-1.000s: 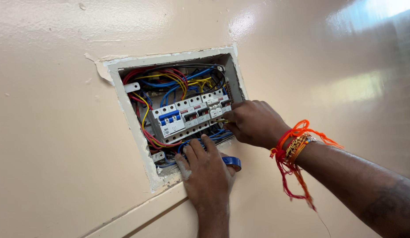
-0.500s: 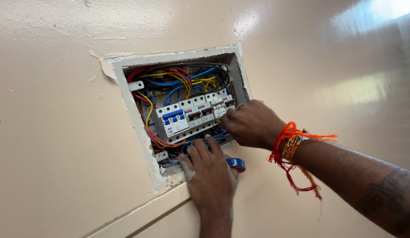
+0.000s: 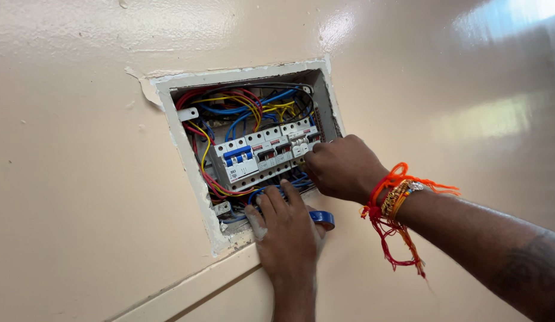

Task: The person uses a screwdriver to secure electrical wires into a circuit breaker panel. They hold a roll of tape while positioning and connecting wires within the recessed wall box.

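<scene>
While barely shifted from a second ago, left hand [image 3: 287, 229] fingers pressed flat on blue wires [image 3: 277, 189] below breaker row [image 3: 262, 156]; right hand [image 3: 343, 168] curled, pinch hidden; work apparently still mid-step.

Single head cam only, no second view to overlap. Faces the beige wall [image 3: 80, 179] close up, tilted, recessed breaker box [image 3: 253, 149] centre-left, both forearms entering from bottom and right edges.
</scene>
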